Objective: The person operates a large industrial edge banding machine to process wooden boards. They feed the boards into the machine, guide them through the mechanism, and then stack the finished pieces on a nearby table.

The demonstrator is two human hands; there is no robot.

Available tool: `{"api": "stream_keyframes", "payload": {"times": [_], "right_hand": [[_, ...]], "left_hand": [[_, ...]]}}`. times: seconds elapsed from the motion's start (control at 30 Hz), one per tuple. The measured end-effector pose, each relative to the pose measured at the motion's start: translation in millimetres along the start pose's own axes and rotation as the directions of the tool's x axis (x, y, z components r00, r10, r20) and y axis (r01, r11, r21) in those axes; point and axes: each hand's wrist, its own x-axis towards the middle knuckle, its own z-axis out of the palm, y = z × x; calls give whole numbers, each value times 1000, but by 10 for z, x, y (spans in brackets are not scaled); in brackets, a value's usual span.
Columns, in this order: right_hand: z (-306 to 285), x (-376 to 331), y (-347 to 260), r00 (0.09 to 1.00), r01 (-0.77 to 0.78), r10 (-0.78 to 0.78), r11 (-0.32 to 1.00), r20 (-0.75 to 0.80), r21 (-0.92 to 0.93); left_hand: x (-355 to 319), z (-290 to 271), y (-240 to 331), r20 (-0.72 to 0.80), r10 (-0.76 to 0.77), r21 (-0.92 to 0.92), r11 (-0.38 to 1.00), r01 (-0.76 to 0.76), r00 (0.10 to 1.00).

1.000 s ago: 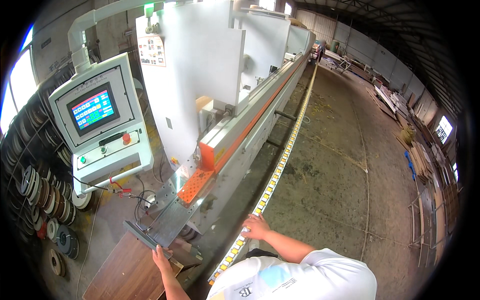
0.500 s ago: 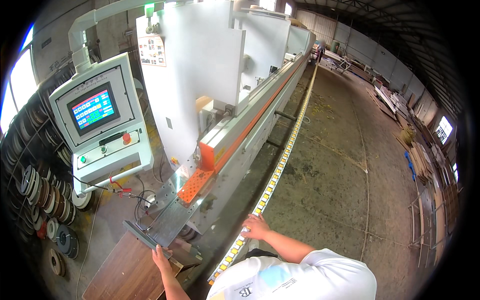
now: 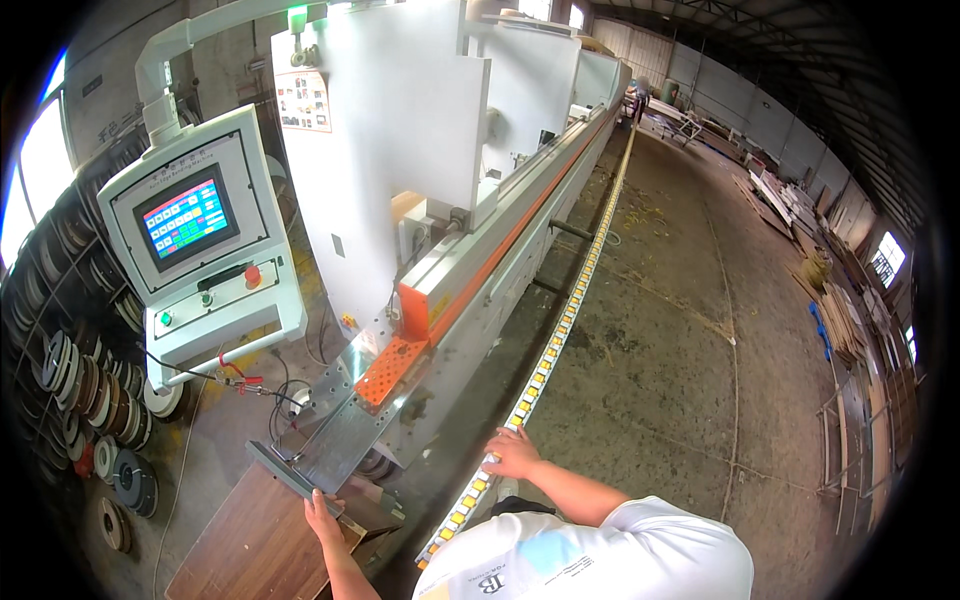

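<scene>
My left hand (image 3: pixel 321 517) is at the near end of a dark metal bar (image 3: pixel 282 470), beside a brown wood-grain board surface (image 3: pixel 250 540). Its fingers look stretched out and touch the corner there. Farther right, my right hand (image 3: pixel 513 453) lies across a long roller rail (image 3: pixel 545 365) with white and yellow rollers, fingers curled over it. Between the hands and the machine, a grey metal plate (image 3: pixel 345 437) leads up to an orange perforated bracket (image 3: pixel 393 370). No loose workpiece shows in either hand.
A long white machine (image 3: pixel 370 130) runs into the distance. Its control panel (image 3: pixel 200 240) with a lit screen stands at left, above cables and several edging-tape rolls (image 3: pixel 133 483). Stacked boards (image 3: pixel 845 325) line the right side. A person (image 3: pixel 637 98) stands far off.
Both hands stay where they were. The distant person at the far end of the rail has shifted slightly.
</scene>
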Motion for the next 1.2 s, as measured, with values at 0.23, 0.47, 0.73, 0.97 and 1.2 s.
{"api": "stream_keyframes", "payload": {"times": [0.23,0.47,0.73,0.97,1.2], "right_hand": [[-6,-7,-12,1000,-12,13,1000,10,-5],[37,-2,29,1000,-4,4,1000,0,10],[21,8,15,1000,3,-3,1000,6,7],[22,6,14,1000,-3,4,1000,15,-7],[-14,8,-8,1000,-9,9,1000,20,0]], "left_hand": [[-8,12,10,-6,-3,-7,1000,3,1000],[6,7,-12,-5,-10,-26,1000,10,1000],[7,9,0,-6,-4,-9,1000,4,1000],[-15,33,41,-4,-11,0,1000,11,1000],[0,28,43,-9,-19,8,1000,19,1000]]}}
